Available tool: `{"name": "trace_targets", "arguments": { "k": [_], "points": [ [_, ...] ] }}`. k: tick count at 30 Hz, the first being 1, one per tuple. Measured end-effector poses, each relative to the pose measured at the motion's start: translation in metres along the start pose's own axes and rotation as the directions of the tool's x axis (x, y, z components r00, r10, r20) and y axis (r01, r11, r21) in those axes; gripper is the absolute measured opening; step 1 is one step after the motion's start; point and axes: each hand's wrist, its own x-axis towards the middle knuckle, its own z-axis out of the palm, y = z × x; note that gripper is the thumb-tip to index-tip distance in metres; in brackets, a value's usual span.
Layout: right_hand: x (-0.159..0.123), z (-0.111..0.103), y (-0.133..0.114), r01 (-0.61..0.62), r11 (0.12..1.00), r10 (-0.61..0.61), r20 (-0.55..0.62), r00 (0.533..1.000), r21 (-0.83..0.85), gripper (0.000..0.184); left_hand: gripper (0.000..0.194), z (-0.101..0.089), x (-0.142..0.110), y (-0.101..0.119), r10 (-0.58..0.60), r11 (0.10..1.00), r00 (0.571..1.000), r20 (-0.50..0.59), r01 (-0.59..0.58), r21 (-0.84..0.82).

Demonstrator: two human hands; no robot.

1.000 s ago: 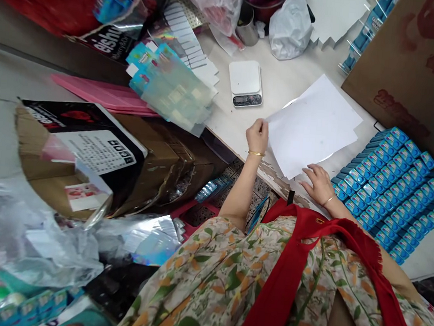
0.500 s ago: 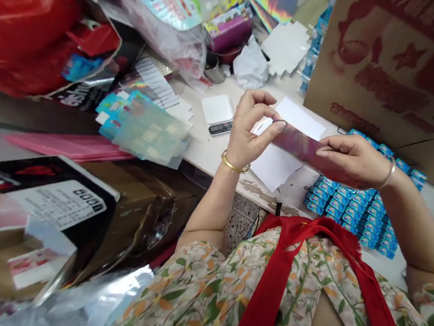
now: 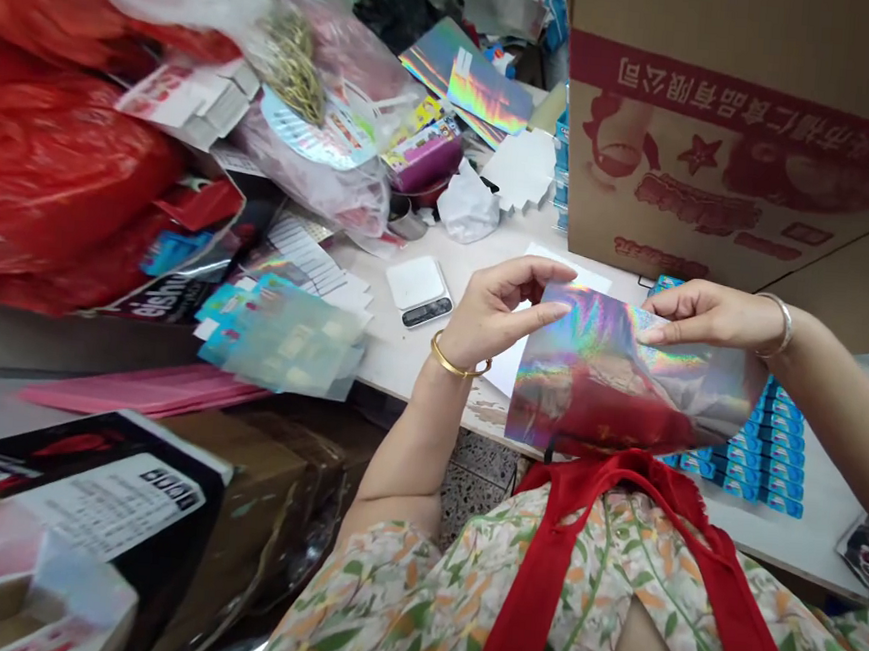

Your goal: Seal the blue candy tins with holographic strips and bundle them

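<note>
A shiny holographic sheet (image 3: 618,380) hangs upright in front of me, above the table's edge. My left hand (image 3: 500,311) pinches its top left corner between thumb and fingers. My right hand (image 3: 698,314) pinches its top edge further right. Both wrists wear a bangle. Behind the sheet, white paper (image 3: 510,367) lies on the white table (image 3: 418,349). Rows of small blue boxes (image 3: 766,457) stand on the table under my right forearm.
A small white scale (image 3: 417,291) sits left of my left hand. A big cardboard box (image 3: 721,127) with red print stands at the back right. Plastic bags, holographic sheets (image 3: 479,88) and packs crowd the back left; cartons and pink sheets (image 3: 144,388) lie lower left.
Both hands left the white paper on the table, rose and took up the holographic sheet. It now hangs broadside to me instead of edge-on. The camera has tilted up.
</note>
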Motion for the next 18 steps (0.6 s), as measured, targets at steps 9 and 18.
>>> {"name": "trace_targets", "arguments": {
  "k": [9, 18],
  "points": [
    [0.0, -0.008, 0.023, 0.094, 0.994, -0.096, -0.029, 0.995, -0.053, 0.041, 0.041, 0.013, 0.001, -0.011, -0.164, 0.983, 0.986, 0.002, 0.164, -0.079],
    [0.024, 0.032, 0.032, 0.118, 0.795, -0.438, -0.429, 0.79, -0.594, 0.032, 0.048, 0.03, 0.007, -0.017, -0.172, 0.982, 0.985, 0.031, 0.174, -0.067]
  ]
}}
